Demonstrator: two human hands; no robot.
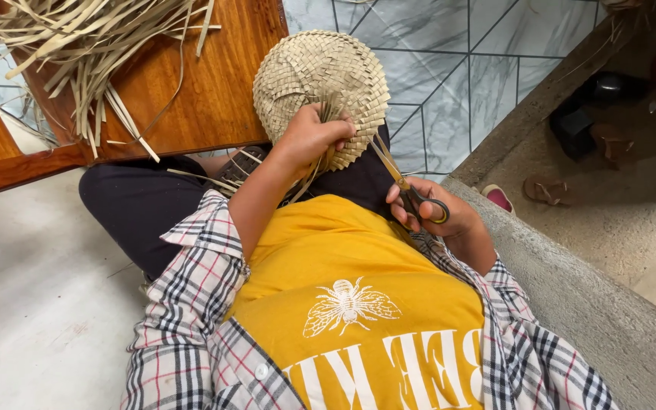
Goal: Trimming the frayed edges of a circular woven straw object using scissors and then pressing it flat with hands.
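The left hand is closed in a pinch around a bundle of loose strip ends that gather at the near side of the woven palm-leaf disc, which it holds up above the lap. The right hand has its fingers through the dark loops of a pair of scissors, the hand closed on the handles; the blades point up and left toward the disc's lower right rim and appear nearly together (the tips lie against the weave, so the exact gap cannot be told). For a clean trim, it seems best to keep the pinched ends taut and drawn away from the finished plaiting, and to present the blades flat to the rim so that only projecting strips enter the cut. The left fingers sit near the blade line and call for care. A wooden bench stands just beyond the disc on the left, carrying a pile of uncut leaf strips; a few strips trail over its edge toward the knees. To the right runs a concrete ledge, close to the right elbow, limiting outward swing. The tiled floor beyond the disc gives open room forward.
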